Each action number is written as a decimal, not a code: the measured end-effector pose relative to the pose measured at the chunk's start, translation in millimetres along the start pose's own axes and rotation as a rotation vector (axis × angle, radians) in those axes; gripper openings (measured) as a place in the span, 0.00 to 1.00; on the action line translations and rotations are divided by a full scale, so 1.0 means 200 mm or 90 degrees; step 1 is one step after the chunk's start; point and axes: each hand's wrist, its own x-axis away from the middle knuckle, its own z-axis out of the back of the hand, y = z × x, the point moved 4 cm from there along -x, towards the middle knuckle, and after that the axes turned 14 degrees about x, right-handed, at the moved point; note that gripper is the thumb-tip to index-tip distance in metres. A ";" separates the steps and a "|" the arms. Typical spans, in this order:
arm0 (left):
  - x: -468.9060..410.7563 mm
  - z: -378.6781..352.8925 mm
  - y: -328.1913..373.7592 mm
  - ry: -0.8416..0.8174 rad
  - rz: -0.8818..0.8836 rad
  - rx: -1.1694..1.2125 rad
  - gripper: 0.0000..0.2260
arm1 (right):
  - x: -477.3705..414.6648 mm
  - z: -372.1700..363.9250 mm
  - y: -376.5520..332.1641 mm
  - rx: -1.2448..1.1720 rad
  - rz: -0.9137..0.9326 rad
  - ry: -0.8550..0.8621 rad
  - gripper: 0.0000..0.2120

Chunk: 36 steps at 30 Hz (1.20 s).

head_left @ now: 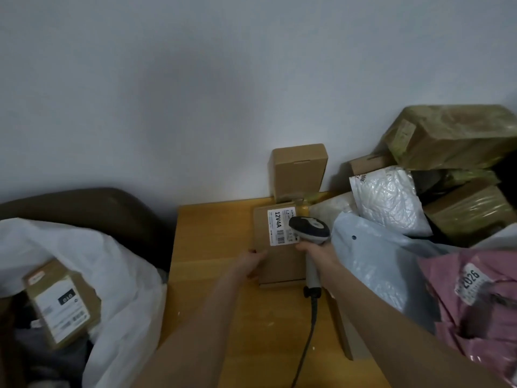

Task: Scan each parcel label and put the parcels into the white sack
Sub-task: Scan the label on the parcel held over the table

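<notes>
Right hand (pixel 319 252) wrapped round scanner (pixel 309 229) handle, head over label (pixel 281 226) just ahead of grip. Left hand (pixel 253 261) pinches box (pixel 279 264) at left edge, box flat on table (pixel 212 247). Risk: head so close it shades label, misread; cord (pixel 310 331) trailing behind grip snags box on way left to sack (pixel 112 261).

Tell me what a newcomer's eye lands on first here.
Centre of the wooden table: the right hand grips a corded scanner over the white "12V4A" label on a brown box, which the left hand holds by its left edge. Far left, the white sack holds a labelled box; at right, parcels pile against the wall.
</notes>
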 end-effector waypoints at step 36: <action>0.35 0.97 0.05 0.082 -0.277 0.025 0.21 | 0.92 -0.50 -0.10 -0.030 0.109 0.103 0.07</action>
